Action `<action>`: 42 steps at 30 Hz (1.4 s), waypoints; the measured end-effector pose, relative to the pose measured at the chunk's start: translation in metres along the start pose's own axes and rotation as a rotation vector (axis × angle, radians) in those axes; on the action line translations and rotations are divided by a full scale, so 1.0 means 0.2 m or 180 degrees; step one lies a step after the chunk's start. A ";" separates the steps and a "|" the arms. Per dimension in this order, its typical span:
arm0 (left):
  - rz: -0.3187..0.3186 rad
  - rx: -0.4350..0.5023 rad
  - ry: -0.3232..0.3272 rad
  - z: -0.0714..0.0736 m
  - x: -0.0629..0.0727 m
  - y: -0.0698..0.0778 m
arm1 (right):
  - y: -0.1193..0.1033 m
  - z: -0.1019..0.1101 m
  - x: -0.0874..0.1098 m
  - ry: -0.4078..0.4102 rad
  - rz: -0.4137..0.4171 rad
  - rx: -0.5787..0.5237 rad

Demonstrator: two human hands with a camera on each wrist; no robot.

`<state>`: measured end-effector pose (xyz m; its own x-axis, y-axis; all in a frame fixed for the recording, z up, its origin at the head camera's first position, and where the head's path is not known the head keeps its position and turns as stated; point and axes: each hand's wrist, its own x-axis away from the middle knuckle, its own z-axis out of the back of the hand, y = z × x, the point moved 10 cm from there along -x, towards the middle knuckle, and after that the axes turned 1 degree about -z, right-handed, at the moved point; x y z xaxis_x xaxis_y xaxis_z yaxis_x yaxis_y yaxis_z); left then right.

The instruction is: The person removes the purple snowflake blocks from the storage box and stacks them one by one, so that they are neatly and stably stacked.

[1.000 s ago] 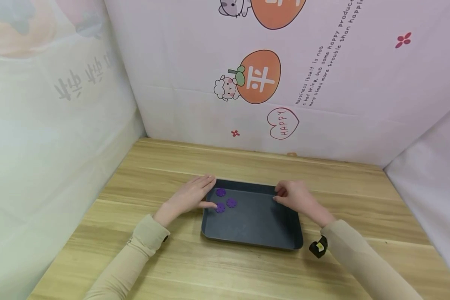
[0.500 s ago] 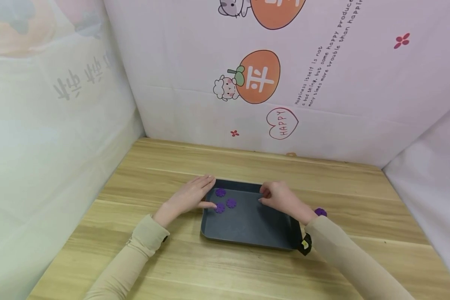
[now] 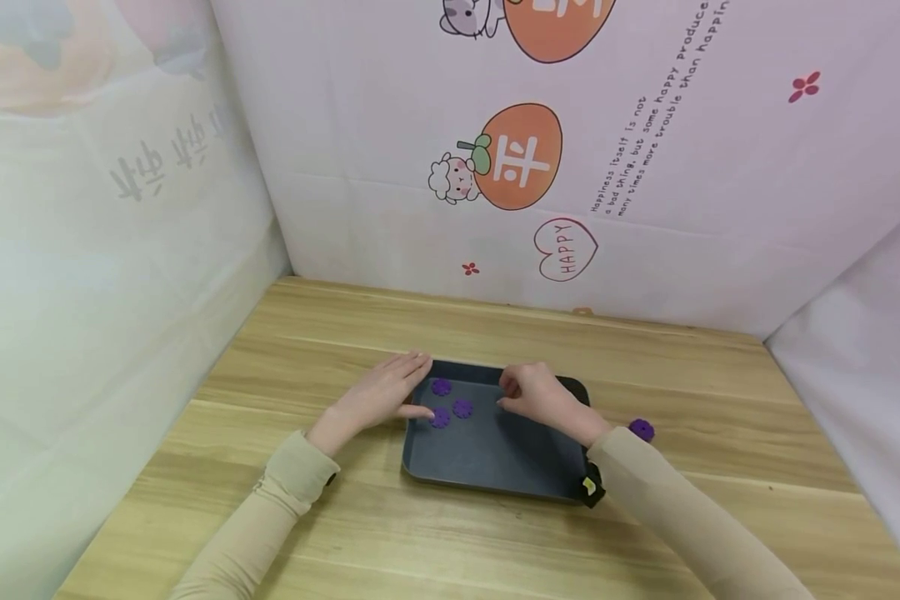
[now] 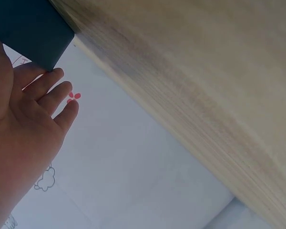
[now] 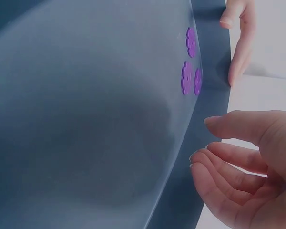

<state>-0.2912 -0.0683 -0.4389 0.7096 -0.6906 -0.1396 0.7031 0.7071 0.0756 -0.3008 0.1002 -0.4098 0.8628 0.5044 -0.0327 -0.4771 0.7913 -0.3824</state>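
Observation:
Three purple notched plastic discs lie inside the dark rectangular tray [image 3: 480, 462], near its back left corner: a back disc [image 3: 441, 387], a middle disc [image 3: 462, 408] and a front disc [image 3: 439, 418]. My left hand [image 3: 378, 392] rests along the tray's left rim with fingers extended, thumb over the inside by the front disc. In the left wrist view its fingertips meet the tray's corner [image 4: 33, 33]. My right hand [image 3: 543, 402] is over the tray's back right part. The right wrist view shows its fingers [image 5: 224, 179] loosely curled, thumb apart, nothing between them.
Another purple disc [image 3: 642, 430] lies on the wooden table [image 3: 330, 517], right of the tray beside my right forearm. A printed white cloth [image 3: 390, 233] hangs behind the table, with more white cloth at both sides. A black device [image 3: 591, 487] sits under my right wrist.
My right hand has moved left over the tray from its back right corner. The disc on the table, hidden by my right arm before, now shows. My left hand and the tray discs stay put.

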 end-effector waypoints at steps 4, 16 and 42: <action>0.0009 -0.0001 -0.0003 0.00 0.00 0.00 | -0.03 -0.02 -0.02 -0.0029 0.0022 0.0008; 0.0081 0.0034 -0.0064 -0.01 0.00 -0.02 | -0.15 -0.09 -0.09 -0.0142 0.0276 0.0087; -0.0003 -0.0037 0.0041 0.01 0.00 0.00 | -0.17 -0.23 -0.16 -0.0658 -0.0069 0.0270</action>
<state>-0.2917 -0.0680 -0.4372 0.7083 -0.6893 -0.1525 0.7030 0.7083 0.0641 -0.3051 0.0420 -0.4384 0.8246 0.5402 0.1681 -0.4787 0.8246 -0.3016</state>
